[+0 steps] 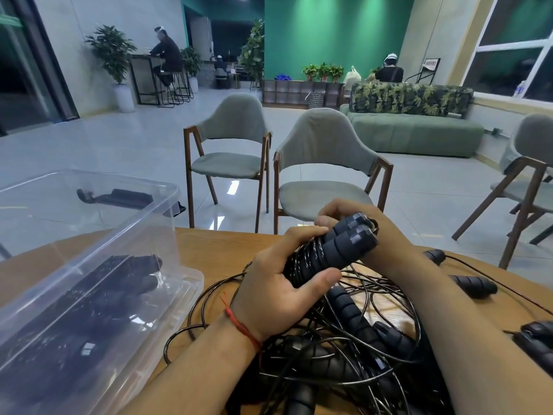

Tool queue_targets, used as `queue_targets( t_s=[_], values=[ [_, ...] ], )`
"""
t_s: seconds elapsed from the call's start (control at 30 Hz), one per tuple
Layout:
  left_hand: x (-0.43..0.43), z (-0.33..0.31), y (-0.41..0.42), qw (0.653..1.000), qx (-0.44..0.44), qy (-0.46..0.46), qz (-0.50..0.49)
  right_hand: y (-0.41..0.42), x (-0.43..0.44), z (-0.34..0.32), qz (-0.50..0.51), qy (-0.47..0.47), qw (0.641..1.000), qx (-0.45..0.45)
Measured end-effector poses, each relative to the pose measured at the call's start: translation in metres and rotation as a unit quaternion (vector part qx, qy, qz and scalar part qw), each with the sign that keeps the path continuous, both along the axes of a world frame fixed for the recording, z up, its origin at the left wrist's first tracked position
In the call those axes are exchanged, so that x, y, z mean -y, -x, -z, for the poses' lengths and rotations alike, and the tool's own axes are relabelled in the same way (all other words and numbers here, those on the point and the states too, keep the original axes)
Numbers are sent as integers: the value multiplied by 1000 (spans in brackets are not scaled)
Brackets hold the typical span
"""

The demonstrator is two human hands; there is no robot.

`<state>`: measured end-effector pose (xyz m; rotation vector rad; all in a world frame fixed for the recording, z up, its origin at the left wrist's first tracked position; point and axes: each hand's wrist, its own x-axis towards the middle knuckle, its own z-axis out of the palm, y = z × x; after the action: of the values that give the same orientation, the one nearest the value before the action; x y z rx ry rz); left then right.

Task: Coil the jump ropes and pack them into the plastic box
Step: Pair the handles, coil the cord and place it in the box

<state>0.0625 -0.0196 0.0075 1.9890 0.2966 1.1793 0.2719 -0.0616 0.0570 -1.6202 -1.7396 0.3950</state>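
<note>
On bench (pixel 215 247) left: plastic box (pixel 143 223), packed ropes (pixel 119 283) inside blurred through its wall. Mid-bench my left grip (pixel 278 286) wraps the wound rope bundle (pixel 326 253); right grip (pixel 356 223) curls on its handle ends, half hidden. Beneath, loose tangle (pixel 353 339) cut off at near edge. Right: stray handles (pixel 472 286); chairs (pixel 323 163) past far edge.

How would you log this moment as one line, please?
left hand: grips coiled jump rope | right hand: holds its handle ends | plastic box: coiled ropes inside | loose jump ropes: tangled on table
</note>
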Motion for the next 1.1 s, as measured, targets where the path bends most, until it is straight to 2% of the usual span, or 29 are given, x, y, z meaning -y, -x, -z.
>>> queue_targets(
  t_s=[0.03,0.1,0.23,0.33,0.47,0.57,0.67,0.83,0.97,1.1],
  values=[
    [-1,0,0,1000,-4,7,-6,4,0,-2,2,-26,999,27],
    [0,-1,0,1000,4,4,-16,5,0,-2,-16,-36,999,-33],
    [-1,0,1,1000,15,2,-6,7,-5,7,-27,40,998,26],
    [-1,-1,1,999,36,18,0,5,-5,6,-5,1,999,-52],
    [-2,2,-1,998,55,18,-22,4,-5,14,39,-25,997,-55],
    [-4,5,-4,995,55,76,-35,4,-5,19,41,-34,998,-43],
    [-8,1,-6,980,93,176,-22,14,-2,14,26,-52,996,-73],
    [-23,-3,-5,937,124,327,-21,26,0,12,23,-11,999,28],
    [-23,-4,-7,937,106,332,-25,26,1,9,29,-11,999,32],
    [-27,-3,-8,945,92,304,-80,21,3,3,44,-22,998,35]
  ],
)
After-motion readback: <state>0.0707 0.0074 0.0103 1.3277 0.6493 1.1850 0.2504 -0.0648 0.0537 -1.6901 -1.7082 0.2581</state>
